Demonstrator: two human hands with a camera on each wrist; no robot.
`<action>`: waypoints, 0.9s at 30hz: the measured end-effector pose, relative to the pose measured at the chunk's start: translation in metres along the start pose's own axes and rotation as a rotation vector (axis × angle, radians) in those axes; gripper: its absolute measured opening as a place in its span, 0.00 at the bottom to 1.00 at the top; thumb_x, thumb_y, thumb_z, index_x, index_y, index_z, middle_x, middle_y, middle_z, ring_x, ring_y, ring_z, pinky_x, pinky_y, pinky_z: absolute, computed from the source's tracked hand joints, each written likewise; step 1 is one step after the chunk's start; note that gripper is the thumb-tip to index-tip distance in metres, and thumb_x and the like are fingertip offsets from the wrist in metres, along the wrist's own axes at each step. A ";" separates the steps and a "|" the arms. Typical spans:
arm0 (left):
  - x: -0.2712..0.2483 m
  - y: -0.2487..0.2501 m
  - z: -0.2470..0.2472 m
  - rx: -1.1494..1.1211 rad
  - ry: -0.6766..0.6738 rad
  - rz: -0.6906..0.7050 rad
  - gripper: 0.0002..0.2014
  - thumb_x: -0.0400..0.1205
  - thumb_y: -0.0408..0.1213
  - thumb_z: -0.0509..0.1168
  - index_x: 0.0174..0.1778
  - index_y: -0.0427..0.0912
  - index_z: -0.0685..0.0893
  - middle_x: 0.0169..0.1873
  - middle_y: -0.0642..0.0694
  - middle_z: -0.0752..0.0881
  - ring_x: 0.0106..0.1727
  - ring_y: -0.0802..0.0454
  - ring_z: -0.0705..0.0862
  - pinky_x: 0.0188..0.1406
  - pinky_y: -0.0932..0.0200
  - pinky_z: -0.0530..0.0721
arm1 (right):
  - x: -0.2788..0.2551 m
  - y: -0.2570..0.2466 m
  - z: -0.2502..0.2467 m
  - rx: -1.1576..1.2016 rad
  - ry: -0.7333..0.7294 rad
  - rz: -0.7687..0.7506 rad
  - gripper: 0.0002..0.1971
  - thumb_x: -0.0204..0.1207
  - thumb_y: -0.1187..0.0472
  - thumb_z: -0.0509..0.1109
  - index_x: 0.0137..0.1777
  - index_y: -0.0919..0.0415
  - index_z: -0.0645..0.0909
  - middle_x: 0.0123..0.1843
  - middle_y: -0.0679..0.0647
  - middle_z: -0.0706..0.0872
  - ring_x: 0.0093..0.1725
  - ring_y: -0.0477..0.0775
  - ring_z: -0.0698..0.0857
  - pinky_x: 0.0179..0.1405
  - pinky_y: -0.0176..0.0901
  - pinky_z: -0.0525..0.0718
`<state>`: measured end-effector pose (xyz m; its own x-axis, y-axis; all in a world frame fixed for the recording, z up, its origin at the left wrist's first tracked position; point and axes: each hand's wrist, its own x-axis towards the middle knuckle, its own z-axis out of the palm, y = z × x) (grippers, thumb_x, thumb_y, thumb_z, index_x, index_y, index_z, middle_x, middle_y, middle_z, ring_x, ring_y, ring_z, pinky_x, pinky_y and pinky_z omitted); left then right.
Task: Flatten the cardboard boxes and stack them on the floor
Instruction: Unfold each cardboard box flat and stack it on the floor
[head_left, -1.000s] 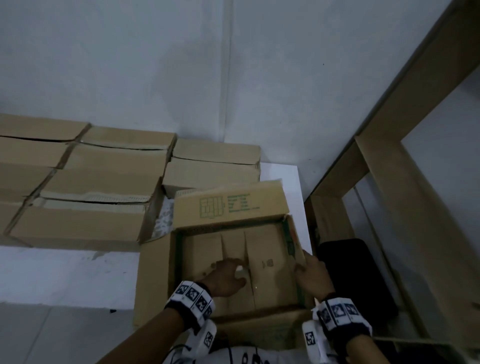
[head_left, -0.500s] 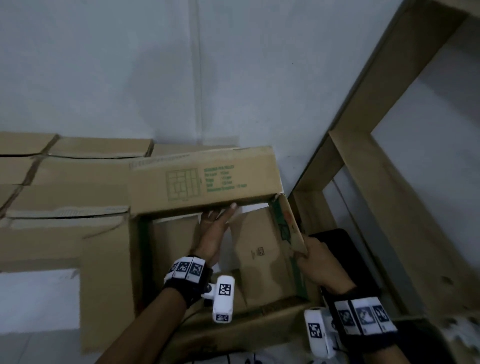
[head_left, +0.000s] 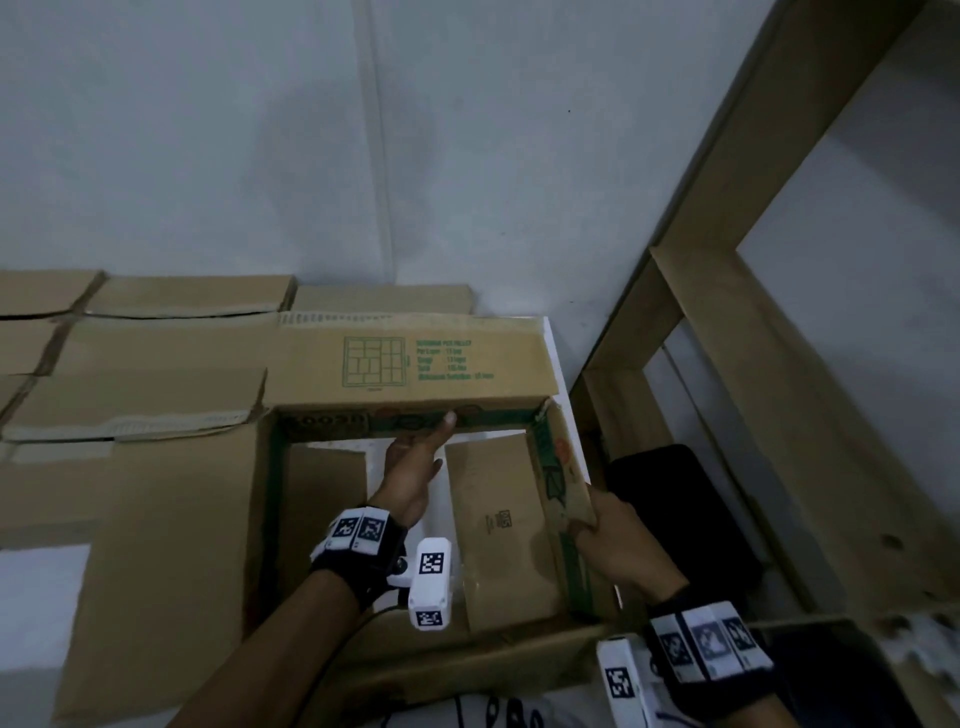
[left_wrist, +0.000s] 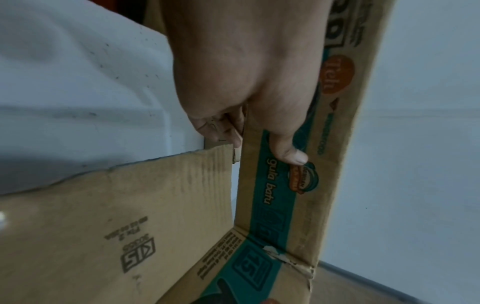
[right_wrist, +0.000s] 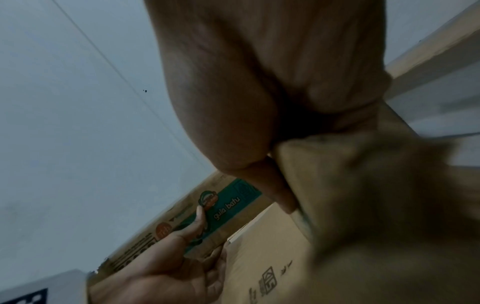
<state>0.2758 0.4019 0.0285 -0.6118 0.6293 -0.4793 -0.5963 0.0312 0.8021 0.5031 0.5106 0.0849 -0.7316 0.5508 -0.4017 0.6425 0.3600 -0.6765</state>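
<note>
Flattening step being in hand: nearest, clamping the right hand's fingers on the right wall of the one open box, over a white surface with its bottom flaps swung apart, and, further in, pinching the printed far wall between thumb and curled fingers of the left hand. Next, probably needing to push opposite corners together, collapsing the square walls. Beyond, counting at least five flattened boxes lying by the wall.

Storeroom: stacked cartons, timber shelving.
</note>
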 end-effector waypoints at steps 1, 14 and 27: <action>-0.003 0.000 0.002 0.029 -0.024 -0.016 0.14 0.79 0.49 0.71 0.59 0.50 0.84 0.70 0.52 0.79 0.72 0.53 0.75 0.70 0.53 0.72 | 0.000 0.001 0.000 -0.001 0.010 -0.012 0.16 0.81 0.66 0.61 0.60 0.43 0.78 0.50 0.39 0.85 0.52 0.44 0.84 0.44 0.27 0.79; -0.037 -0.023 0.073 0.494 -0.356 -0.198 0.20 0.80 0.60 0.65 0.61 0.52 0.82 0.59 0.55 0.85 0.63 0.55 0.81 0.66 0.46 0.78 | -0.006 -0.003 -0.005 -0.001 0.258 -0.225 0.30 0.81 0.67 0.62 0.78 0.38 0.66 0.30 0.41 0.76 0.31 0.37 0.81 0.24 0.24 0.74; -0.046 -0.049 0.115 0.160 -0.286 -0.178 0.44 0.70 0.74 0.60 0.68 0.40 0.84 0.56 0.39 0.86 0.61 0.39 0.83 0.68 0.37 0.80 | 0.002 0.044 0.007 0.032 0.245 -0.191 0.33 0.75 0.39 0.63 0.81 0.29 0.59 0.53 0.40 0.87 0.48 0.45 0.86 0.46 0.46 0.88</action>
<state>0.3927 0.4613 0.0523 -0.3222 0.7939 -0.5157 -0.5779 0.2665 0.7713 0.5284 0.5227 0.0496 -0.7592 0.6420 -0.1071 0.4880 0.4526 -0.7463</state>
